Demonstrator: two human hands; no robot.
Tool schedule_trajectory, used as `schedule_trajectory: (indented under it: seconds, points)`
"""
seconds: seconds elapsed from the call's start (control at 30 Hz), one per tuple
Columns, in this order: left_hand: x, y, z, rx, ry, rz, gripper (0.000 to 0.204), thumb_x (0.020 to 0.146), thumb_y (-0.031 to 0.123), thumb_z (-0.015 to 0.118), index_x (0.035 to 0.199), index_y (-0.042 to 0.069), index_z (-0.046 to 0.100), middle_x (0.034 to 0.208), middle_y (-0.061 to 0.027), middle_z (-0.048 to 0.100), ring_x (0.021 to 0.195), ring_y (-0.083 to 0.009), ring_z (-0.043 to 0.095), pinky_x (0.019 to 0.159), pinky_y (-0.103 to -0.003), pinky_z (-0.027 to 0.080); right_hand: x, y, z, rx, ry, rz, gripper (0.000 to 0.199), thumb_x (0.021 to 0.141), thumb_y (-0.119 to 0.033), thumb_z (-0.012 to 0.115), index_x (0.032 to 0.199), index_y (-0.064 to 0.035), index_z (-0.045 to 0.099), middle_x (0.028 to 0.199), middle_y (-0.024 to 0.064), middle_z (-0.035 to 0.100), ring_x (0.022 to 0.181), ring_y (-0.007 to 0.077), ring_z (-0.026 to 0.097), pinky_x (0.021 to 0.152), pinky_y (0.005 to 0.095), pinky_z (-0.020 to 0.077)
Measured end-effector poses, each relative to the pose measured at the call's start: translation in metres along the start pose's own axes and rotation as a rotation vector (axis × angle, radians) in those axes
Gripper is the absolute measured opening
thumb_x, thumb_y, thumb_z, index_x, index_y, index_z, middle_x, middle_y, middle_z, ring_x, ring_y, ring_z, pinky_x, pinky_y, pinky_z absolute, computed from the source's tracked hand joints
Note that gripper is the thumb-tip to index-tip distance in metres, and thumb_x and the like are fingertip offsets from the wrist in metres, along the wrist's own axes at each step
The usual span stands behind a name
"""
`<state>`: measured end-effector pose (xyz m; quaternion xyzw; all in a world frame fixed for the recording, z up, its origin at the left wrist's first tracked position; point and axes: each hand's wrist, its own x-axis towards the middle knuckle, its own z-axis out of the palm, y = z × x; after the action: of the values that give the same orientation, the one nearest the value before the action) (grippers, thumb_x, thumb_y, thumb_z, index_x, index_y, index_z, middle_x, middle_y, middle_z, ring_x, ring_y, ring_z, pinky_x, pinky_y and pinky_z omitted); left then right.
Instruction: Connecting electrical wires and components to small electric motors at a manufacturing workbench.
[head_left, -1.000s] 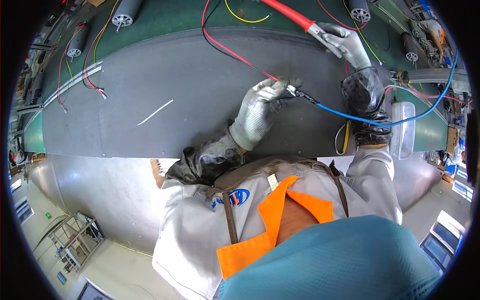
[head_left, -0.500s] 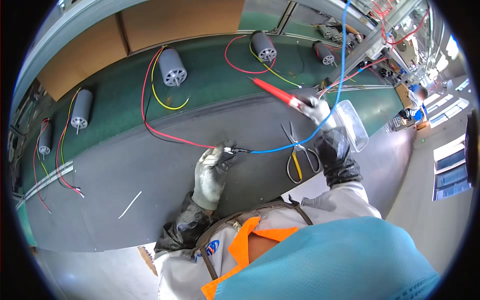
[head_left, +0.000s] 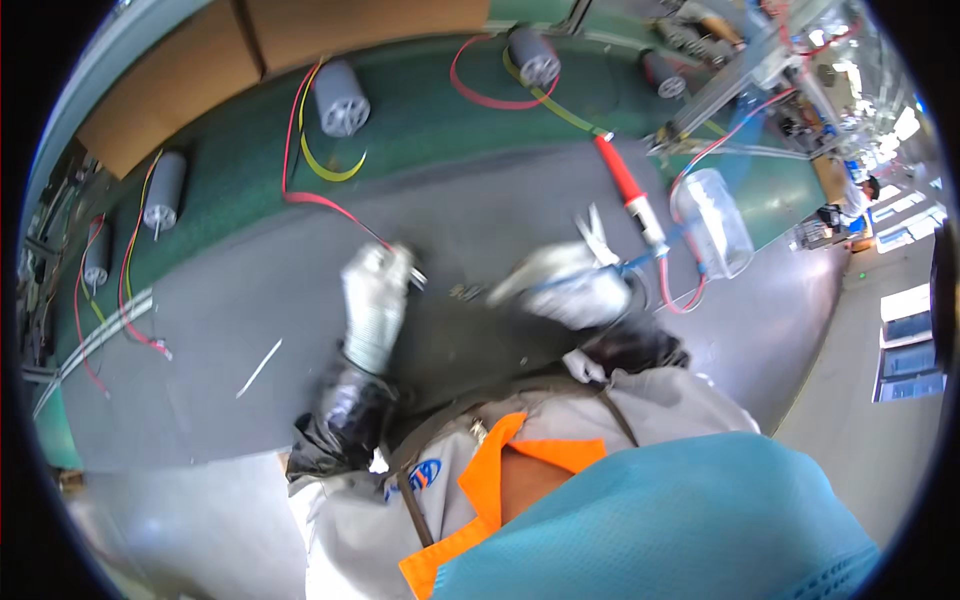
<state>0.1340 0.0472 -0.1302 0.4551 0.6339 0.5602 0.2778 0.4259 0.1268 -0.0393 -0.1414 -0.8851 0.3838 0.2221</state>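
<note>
My left hand (head_left: 376, 300), in a white glove, pinches the end of a red wire (head_left: 330, 208) over the grey mat (head_left: 210, 320). That wire runs back to a grey cylindrical motor (head_left: 340, 100) on the green belt. My right hand (head_left: 568, 288), also gloved and blurred by motion, is just right of the left hand. Scissors blades (head_left: 597, 232) stick out above it, and whether it grips them is unclear. A red-handled soldering iron (head_left: 624, 185) lies just beyond the right hand, apart from it. A small metal piece (head_left: 465, 292) sits between my hands.
Several more grey motors with coloured wires lie on the green belt (head_left: 420, 130), such as one (head_left: 163, 190) at the left and one (head_left: 535, 56) at the back. A clear plastic container (head_left: 715, 222) stands at the right. Cardboard boxes (head_left: 160, 100) sit behind. A white strip (head_left: 258, 368) lies on the mat.
My right hand has let go of the soldering iron and swung down-left toward my left hand. The left hand still holds the wire end. The view has tilted left.
</note>
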Motion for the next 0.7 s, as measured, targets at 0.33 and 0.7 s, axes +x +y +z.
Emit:
schedule_trajectory:
  seconds: [0.33,0.7]
  points:
    - [-0.015,-0.008,-0.265,1.188,0.463,0.048,0.051,0.096,0.042,0.07,0.133,0.006,0.066,0.114,-0.0196,0.07,0.101,-0.0365,0.068,0.091,-0.044,0.054,0.015,0.061,-0.049,-0.486,0.365,0.686,0.039,0.096,-0.034,0.069,0.123,-0.0059,0.071,0.087,0.0145,0.075,0.078,0.0217,0.074,0.074,0.0379,0.0558]
    - [-0.104,0.061,-0.243,0.263,-0.89,-0.36,0.027,0.092,0.015,0.074,0.117,0.004,0.074,0.076,-0.0079,0.064,0.064,-0.0202,0.062,0.061,-0.034,0.052,0.156,0.444,-0.243,-1.471,0.369,0.166,0.03,0.092,-0.027,0.071,0.121,-0.0206,0.075,0.103,0.0131,0.076,0.082,0.0293,0.074,0.073,0.0395,0.0588]
